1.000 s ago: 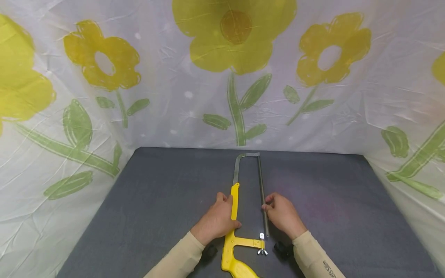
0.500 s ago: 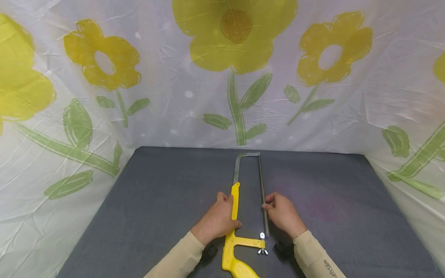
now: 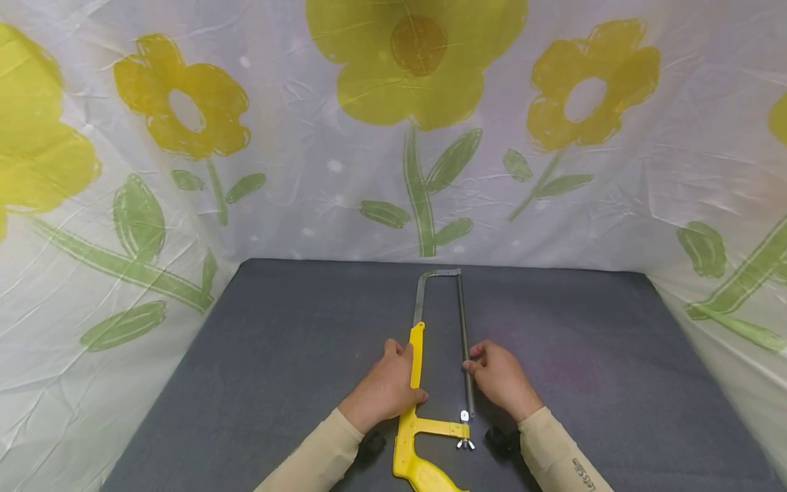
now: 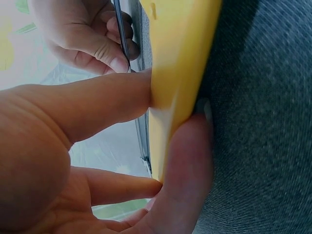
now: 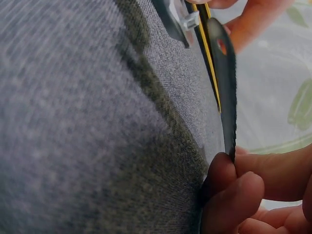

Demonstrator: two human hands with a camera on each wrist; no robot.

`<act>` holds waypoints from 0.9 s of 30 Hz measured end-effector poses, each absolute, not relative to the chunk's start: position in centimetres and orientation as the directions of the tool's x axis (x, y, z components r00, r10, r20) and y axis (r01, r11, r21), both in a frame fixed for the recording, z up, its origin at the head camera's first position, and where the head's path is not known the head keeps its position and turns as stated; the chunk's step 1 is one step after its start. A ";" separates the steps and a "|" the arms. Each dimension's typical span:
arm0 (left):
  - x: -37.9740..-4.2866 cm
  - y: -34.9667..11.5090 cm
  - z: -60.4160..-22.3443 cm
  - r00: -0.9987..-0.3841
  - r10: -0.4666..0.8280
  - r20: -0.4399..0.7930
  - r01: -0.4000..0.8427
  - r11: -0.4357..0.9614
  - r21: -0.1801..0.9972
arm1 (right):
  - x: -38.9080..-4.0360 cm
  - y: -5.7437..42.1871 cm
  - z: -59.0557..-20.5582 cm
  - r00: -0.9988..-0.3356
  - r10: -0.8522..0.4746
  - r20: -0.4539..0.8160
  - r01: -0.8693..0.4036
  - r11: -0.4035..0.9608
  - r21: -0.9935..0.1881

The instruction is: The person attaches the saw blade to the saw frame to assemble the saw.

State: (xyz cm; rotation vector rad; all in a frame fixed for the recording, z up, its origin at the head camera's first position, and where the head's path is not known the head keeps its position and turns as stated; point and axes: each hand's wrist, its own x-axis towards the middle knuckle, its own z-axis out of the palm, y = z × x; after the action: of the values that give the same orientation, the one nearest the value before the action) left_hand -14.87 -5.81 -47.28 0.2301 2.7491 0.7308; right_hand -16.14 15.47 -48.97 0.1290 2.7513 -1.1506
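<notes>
A hacksaw frame (image 3: 416, 355) with a yellow body and handle lies on the dark table, its grey metal bow (image 3: 419, 297) pointing away. My left hand (image 3: 387, 384) grips the yellow bar from the left, thumb and fingers on its sides. On the right, my right hand (image 3: 501, 378) pinches the thin toothed hacksaw blade (image 3: 462, 314) between thumb and fingers. The blade's far end meets the bow's tip. Its near end, with a hole (image 5: 222, 47) showing in the right wrist view, lies close beside the metal blade holder (image 3: 464, 416). A wing nut (image 3: 465, 444) sits below that holder.
Dark grey cloth covers the table (image 3: 295, 328). A white curtain (image 3: 289, 171) with printed yellow flowers hangs along the back and both sides. Black wrist devices (image 3: 503, 441) sit beneath both wrists.
The blade's near end has shifted slightly left, closer to the blade holder. Both hands keep their grips almost unmoved.
</notes>
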 end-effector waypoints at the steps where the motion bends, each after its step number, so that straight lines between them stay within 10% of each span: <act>1: -14.8 -5.8 -47.3 -0.946 0.225 -0.234 0.078 0.858 0.508 | -16.1 15.5 -49.0 -0.984 0.018 -0.175 0.137 0.705 -0.696; 27: -14.9 -5.7 -47.2 -0.941 0.223 -0.252 0.073 0.867 0.493 | -16.2 15.3 -48.9 -0.989 0.008 -0.147 0.111 0.699 -0.706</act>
State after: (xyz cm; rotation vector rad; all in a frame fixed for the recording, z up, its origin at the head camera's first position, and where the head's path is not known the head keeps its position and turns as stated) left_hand -14.91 -5.71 -47.23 0.2233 2.7372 0.7062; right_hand -16.19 15.30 -48.90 0.0972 2.7723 -1.1652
